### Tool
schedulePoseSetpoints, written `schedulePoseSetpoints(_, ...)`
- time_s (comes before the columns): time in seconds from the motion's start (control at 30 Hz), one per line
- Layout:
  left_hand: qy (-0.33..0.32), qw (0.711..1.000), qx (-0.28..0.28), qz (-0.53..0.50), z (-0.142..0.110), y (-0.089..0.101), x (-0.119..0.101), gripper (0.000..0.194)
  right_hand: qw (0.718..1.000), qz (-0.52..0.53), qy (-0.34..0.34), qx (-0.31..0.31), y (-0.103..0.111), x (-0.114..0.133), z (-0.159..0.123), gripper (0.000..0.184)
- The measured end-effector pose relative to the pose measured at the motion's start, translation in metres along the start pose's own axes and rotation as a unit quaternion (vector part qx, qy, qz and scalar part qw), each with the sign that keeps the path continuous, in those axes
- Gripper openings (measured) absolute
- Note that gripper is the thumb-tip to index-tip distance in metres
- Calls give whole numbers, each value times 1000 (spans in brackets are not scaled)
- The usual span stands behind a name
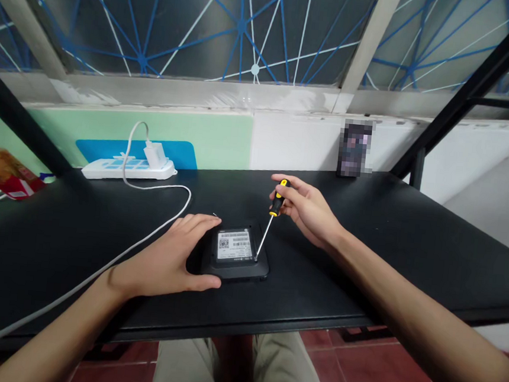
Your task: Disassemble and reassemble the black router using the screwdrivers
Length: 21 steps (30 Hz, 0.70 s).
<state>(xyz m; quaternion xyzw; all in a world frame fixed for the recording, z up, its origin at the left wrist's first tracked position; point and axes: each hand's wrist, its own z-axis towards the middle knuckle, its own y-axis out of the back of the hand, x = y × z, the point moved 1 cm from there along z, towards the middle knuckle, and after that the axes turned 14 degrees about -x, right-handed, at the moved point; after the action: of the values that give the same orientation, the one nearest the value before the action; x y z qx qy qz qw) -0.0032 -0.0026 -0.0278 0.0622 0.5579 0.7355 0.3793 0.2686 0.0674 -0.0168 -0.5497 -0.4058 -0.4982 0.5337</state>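
A flat black electronic device [235, 270] lies on the table with a white printed label [235, 245] facing up. My left hand [172, 261] braces its left side, the thumb along the front edge and the fingers by the back edge. In my right hand [304, 207] is a screwdriver [277, 200] with a black and yellow handle, gripped between thumb and fingers. Its metal shaft slants down to the left, and the tip meets the device near the label's lower right corner. Whether a screw sits under the tip is too small to tell.
A white power strip [129, 169] with a plugged-in charger [155, 155] stands at the back left. Its white cable [143, 236] runs forward past my left arm. An orange and red package [6, 172] lies far left. A pixelated dark object [354, 149] leans against the wall.
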Motion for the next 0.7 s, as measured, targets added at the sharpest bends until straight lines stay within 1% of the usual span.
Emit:
schedulePoseSetpoints(0.17,-4,1000,3,-1,0,1,0,85,1000,-18,-4,-2,-1,-1,-1,27)
schedulePoseSetpoints(0.4,-1,1000,7,5,0,1,-1,86,999,-43,4,11,2,-5,4,32)
schedulePoseSetpoints(0.7,-4,1000,6,1,0,1,0,87,1000,-27,-12,8,0,-3,1,31)
